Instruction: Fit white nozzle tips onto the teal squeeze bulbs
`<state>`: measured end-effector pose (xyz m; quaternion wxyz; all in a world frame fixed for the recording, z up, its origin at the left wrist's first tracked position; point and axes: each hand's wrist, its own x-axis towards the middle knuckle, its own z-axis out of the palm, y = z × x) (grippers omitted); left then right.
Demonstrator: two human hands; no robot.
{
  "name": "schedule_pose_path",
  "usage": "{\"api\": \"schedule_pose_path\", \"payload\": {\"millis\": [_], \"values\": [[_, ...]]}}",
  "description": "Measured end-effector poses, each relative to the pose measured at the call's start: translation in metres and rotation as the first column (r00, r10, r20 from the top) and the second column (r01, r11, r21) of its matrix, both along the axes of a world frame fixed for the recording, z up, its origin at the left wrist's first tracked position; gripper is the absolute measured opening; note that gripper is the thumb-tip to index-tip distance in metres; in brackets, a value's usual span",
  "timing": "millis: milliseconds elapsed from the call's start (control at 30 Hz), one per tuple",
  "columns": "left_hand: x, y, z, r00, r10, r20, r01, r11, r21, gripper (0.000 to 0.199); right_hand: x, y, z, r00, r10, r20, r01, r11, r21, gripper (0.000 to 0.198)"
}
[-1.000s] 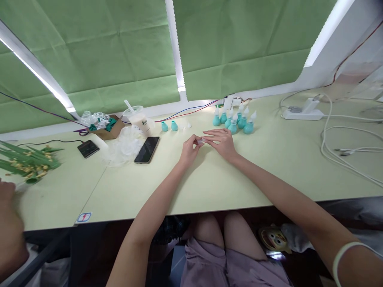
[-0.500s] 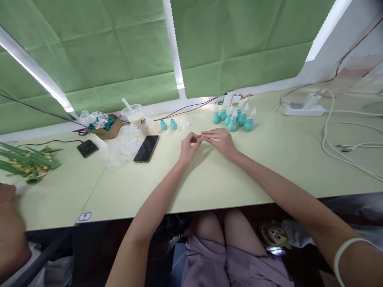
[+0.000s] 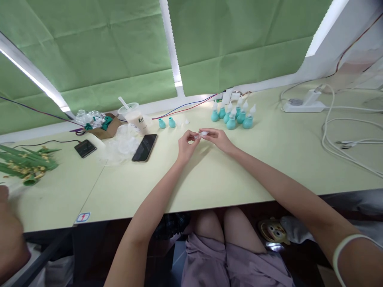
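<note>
My left hand and my right hand meet above the table, both with fingers pinched. Between their fingertips is a small translucent white nozzle-like piece; its exact shape is partly covered by the fingers. Behind my right hand stand several teal rubber bulbs, each topped with a pointed translucent white tip. Two teal bulbs without tips are on the table beyond my left hand. Beside them lie some small clear pieces, too faint to make out one by one.
Left of my hands are a phone, a crumpled plastic bag, a drink cup with a straw and a cardboard box. White cables and a power strip occupy the right. Another person's arm shows at far left.
My fingers have shifted around the small translucent piece, and more of it shows between them. The right fingers have drawn back a little. The whole view has moved slightly.
</note>
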<state>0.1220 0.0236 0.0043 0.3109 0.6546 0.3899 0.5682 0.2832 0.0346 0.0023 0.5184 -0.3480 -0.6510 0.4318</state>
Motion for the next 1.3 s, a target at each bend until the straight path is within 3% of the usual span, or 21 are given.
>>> {"api": "schedule_pose_path", "payload": {"millis": [67, 200, 467, 700, 1033, 1300], "values": [[0.001, -0.001, 0.001, 0.999, 0.022, -0.036, -0.021, 1.0, 0.017, 0.024, 0.0, 0.002, -0.002, 0.996, 0.058, -0.063, -0.063, 0.994, -0.088, 0.049], [0.002, -0.003, 0.003, 0.993, 0.06, -0.101, -0.054, 0.996, 0.065, 0.022, 0.001, 0.003, -0.002, 0.99, 0.077, -0.121, -0.094, 0.986, -0.137, 0.051], [0.0, -0.001, 0.001, 0.988, -0.026, -0.155, 0.034, 0.998, 0.049, 0.021, 0.001, 0.006, -0.004, 0.987, -0.013, -0.162, -0.015, 0.986, -0.167, 0.045], [-0.003, -0.003, 0.002, 0.964, 0.09, -0.249, -0.034, 0.975, 0.219, 0.021, -0.003, 0.003, -0.003, 0.968, -0.006, -0.252, -0.046, 0.978, -0.203, 0.04], [-0.005, -0.001, -0.005, 0.942, 0.171, -0.289, -0.056, 0.928, 0.369, 0.022, -0.001, -0.002, 0.006, 0.979, 0.009, -0.203, -0.054, 0.975, -0.217, 0.039], [-0.008, 0.004, -0.009, 0.925, 0.177, -0.335, -0.043, 0.928, 0.371, 0.025, 0.003, 0.0, 0.003, 0.981, 0.095, -0.17, -0.133, 0.965, -0.225, 0.043]]}}
